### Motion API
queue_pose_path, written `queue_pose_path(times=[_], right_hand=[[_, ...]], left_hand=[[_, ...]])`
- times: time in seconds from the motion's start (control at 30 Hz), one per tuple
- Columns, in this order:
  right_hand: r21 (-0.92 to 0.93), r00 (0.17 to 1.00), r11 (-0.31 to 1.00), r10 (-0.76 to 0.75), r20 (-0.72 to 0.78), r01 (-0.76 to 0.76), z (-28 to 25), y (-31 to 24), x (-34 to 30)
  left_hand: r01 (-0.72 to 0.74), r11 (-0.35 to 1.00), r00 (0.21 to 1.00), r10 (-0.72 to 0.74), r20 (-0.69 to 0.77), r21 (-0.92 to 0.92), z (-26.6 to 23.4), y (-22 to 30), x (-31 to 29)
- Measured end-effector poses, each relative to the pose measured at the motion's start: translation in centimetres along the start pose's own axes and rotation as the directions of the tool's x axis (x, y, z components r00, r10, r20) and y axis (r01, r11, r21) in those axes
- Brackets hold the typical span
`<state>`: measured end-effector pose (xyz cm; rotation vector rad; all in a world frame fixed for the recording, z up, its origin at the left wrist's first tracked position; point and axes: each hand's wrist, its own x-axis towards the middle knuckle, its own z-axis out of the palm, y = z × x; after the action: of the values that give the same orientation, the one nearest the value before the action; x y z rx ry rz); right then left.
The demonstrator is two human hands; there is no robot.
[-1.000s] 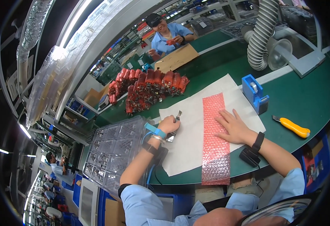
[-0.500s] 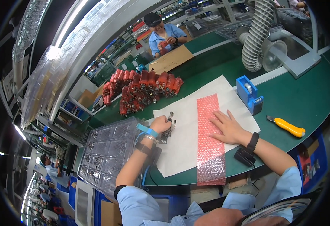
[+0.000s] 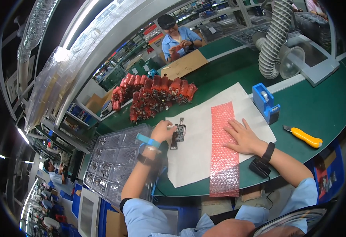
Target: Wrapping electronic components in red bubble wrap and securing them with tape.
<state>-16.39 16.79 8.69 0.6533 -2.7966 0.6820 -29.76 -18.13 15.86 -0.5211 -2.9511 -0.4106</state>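
The left hand pinches a small circuit board over the white paper's left edge; light, stiff, fragile, best gripped by its edges. The right hand lies flat and open on soft bubble wrap.

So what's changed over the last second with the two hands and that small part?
The left hand has turned the small circuit board it holds from tilted and half hidden to lying lengthwise, face up on the white paper, its grip staying at the board's left edge. The right hand stays pressed flat on the pink bubble wrap strip. Tape dispenser and yellow knife unchanged.
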Motion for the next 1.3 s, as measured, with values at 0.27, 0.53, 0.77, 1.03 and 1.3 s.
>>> queue_pose_path(times=[0.27,0.53,0.77,1.03,1.3], right_hand=[[0.014,1.0,1.0,-0.004,-0.021,0.004,-0.2,0.2,-0.5],[-0.003,0.999,1.0,0.019,0.03,-0.019,-1.1,-0.2,0.0],[-0.058,0.998,0.998,0.01,0.054,-0.007,-1.2,-0.8,0.2],[-0.094,0.996,0.996,0.001,0.087,0.008,-0.9,-1.0,0.6],[-0.1,0.996,0.995,-0.002,0.093,0.011,-1.0,-0.9,0.5]], left_hand=[[0.171,0.983,0.984,-0.174,0.041,0.07,-7.4,0.4,-5.3],[0.33,0.781,0.922,-0.388,0.003,-0.53,-14.8,-9.1,-10.2],[0.664,0.44,0.455,-0.88,-0.14,-0.605,-20.8,-22.8,-23.8],[0.777,0.251,0.307,-0.952,0.0,-0.578,-21.1,-26.7,-30.5],[0.953,0.266,0.267,-0.964,-0.015,-0.142,-15.9,-28.0,-24.2]])
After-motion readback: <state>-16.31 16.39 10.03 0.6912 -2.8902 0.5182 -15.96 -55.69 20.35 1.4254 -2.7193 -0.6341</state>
